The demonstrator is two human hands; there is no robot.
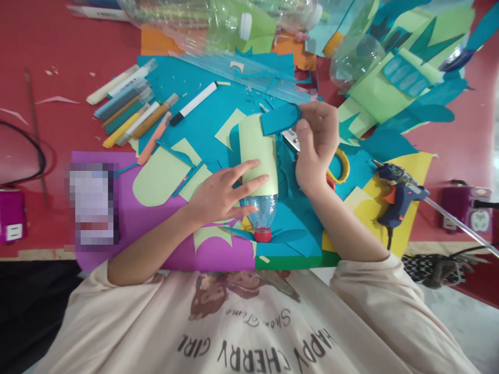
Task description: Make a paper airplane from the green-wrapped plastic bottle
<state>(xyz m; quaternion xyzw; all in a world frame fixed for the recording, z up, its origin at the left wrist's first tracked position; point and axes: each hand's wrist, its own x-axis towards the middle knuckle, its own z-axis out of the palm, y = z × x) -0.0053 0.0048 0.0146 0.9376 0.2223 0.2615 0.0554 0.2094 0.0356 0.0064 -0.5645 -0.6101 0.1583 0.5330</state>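
A clear plastic bottle with a red cap lies on the table, its body wrapped in light green paper. My left hand rests on the wrapped bottle with fingers stretched flat across the green paper. My right hand is closed in a pinch on a teal paper cutout, which it holds against the bottle's far end.
Several markers lie at the left on the red table. A blue glue gun sits at the right on yellow paper. Scissors lie under my right hand. Empty bottles and paper scraps crowd the far side. Purple paper lies near me.
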